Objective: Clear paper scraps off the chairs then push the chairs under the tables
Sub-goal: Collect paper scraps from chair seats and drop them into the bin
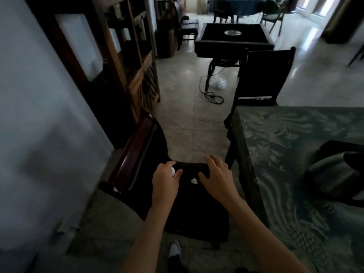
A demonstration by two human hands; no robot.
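Note:
A dark chair (189,209) stands in front of me, its seat black and its reddish wooden back (136,150) to the left. My left hand (165,181) is over the seat's far edge and pinches a white paper scrap (173,171) between thumb and fingers. A second white scrap (194,181) lies on the seat between my hands. My right hand (218,176) hovers just right of it with fingers spread and holds nothing. The table with a green patterned cloth (295,164) is to the right of the chair.
A second dark chair (260,75) stands at the green table's far end. Beyond it is a black square table (232,36), with a cable (210,93) and a white bag (217,82) on the tiled floor. Wooden shelves (134,56) line the left wall. A dark bag (338,172) sits on the green table.

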